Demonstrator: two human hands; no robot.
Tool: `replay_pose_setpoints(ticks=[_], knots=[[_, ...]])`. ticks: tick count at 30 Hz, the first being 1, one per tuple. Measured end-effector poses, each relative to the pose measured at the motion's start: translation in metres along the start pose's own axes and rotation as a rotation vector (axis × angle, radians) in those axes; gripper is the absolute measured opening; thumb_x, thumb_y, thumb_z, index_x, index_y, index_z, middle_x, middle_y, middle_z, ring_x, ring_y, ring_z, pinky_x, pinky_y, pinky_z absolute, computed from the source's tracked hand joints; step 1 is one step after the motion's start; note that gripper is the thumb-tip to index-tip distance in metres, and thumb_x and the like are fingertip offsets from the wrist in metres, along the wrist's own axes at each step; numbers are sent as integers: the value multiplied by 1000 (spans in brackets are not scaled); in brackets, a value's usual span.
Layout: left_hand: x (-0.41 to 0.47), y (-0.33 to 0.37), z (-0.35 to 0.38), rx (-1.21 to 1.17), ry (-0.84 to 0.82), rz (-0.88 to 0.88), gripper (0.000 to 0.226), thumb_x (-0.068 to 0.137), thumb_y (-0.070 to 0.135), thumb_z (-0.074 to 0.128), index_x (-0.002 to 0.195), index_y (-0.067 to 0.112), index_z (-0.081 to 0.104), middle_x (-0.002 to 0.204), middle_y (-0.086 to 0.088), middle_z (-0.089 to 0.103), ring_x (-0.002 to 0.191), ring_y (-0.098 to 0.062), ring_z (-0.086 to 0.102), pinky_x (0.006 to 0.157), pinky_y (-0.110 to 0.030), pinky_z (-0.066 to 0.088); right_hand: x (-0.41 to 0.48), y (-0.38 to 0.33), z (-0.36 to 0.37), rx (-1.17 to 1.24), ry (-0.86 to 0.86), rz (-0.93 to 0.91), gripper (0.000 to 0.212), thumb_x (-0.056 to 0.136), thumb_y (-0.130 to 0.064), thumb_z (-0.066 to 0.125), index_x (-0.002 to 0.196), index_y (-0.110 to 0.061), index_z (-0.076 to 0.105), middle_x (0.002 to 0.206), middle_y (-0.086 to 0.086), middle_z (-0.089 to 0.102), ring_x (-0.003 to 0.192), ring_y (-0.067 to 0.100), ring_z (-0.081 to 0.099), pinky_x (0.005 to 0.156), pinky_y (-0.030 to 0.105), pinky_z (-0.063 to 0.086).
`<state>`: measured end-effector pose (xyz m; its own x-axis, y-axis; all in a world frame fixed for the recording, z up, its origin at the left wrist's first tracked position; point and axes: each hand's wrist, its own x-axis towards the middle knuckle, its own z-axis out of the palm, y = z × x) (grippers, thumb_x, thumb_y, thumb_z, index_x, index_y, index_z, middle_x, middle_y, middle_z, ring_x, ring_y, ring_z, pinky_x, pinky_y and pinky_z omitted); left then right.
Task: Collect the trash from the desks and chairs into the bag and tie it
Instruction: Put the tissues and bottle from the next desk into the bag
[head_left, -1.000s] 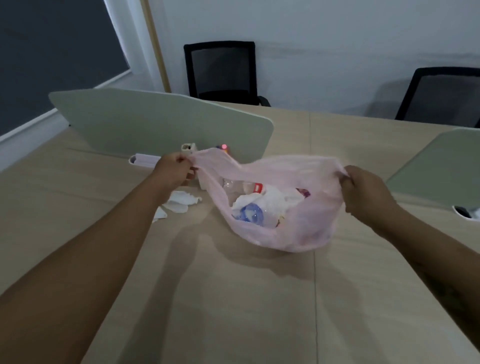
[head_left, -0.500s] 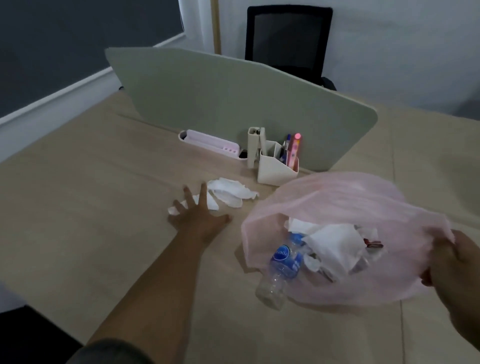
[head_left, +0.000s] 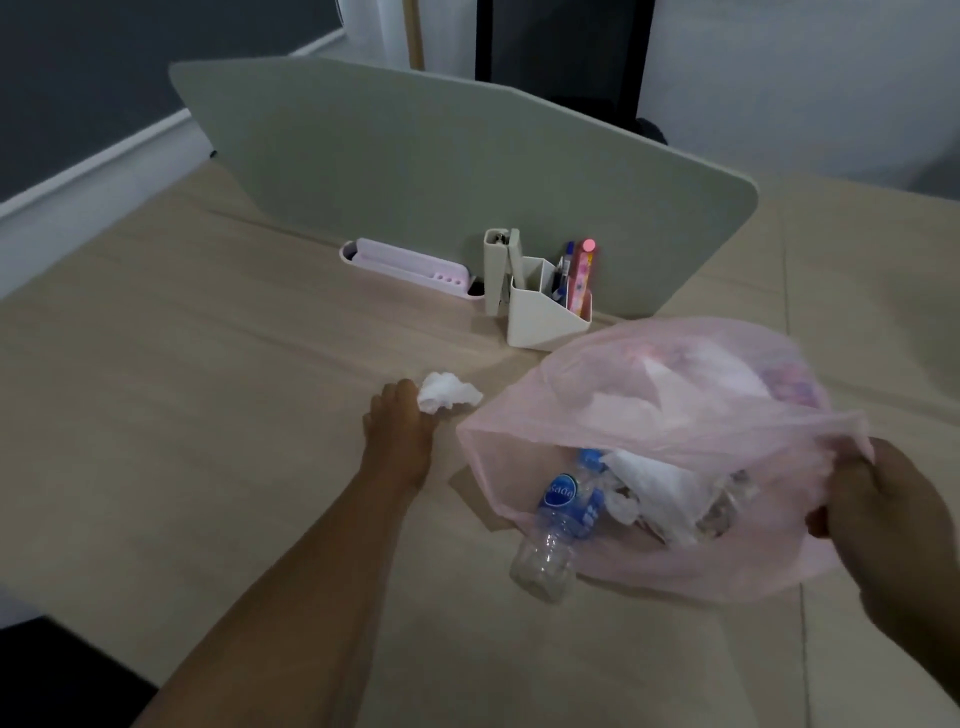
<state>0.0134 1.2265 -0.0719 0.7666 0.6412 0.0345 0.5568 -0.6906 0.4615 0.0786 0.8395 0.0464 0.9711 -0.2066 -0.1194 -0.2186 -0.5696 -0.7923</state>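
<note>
Left hand (head_left: 399, 423) grips a crumpled tissue (head_left: 448, 399) just left of the bag (head_left: 727, 345), which lies on the worktop (head_left: 208, 415) with its mouth open toward that hand. Right hand (head_left: 894, 527) pinches the bag's right-side rim. A bottle (head_left: 557, 527) pokes out of the mouth.

Open bench (head_left: 156, 415) runs along its left and near edges, with room for a hand to pass. Along the far side an upright divider panel (head_left: 441, 171) walls it off. Just before the panel stand a pink tray (head_left: 400, 265) and a pen holder (head_left: 545, 317). The bag (head_left: 675, 405) fills the right part, and a bottle (head_left: 556, 535) juts from its mouth toward the near edge. A narrow gap lies between the bag and the left grip (head_left: 400, 431) with its crumpled tissue (head_left: 447, 397).
</note>
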Motion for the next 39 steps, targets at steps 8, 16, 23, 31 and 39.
replay_pose_setpoints(ticks=[8,16,23,31,39], knots=[[-74,11,-85,-53,-274,99,8,96,15,46,93,9,48,94,-11,55,88,-34,55,67,-36,42,-31,-31,11,225,1,39,32,100,-23,32,101,-4,58,85,19,59,80,39,60,75,47,54],[-136,138,-64,-242,-625,227,26,92,19,46,116,10,52,121,-7,58,105,-25,57,95,-40,48,-31,-36,-39,320,-70,1,28,98,-18,29,106,-18,57,81,2,57,79,31,59,71,45,53],[-115,219,-55,-161,-602,132,82,83,64,62,152,37,27,163,3,21,148,-31,17,120,-50,19,-26,-45,-82,602,-214,184,37,93,-8,29,117,-16,56,88,6,58,61,16,47,61,31,48],[-119,141,-45,-189,197,-179,54,76,40,78,115,13,52,119,-10,52,110,-33,48,80,-38,43,-16,-47,-89,582,-267,171,39,92,-8,32,120,-17,58,80,6,57,60,16,47,65,32,50],[-56,130,-71,-650,-138,-301,22,74,8,52,90,-4,62,83,-20,65,70,-26,60,64,-46,58,22,-66,-101,405,71,8,35,94,-9,31,116,-13,59,98,13,62,68,22,55,67,36,51]])
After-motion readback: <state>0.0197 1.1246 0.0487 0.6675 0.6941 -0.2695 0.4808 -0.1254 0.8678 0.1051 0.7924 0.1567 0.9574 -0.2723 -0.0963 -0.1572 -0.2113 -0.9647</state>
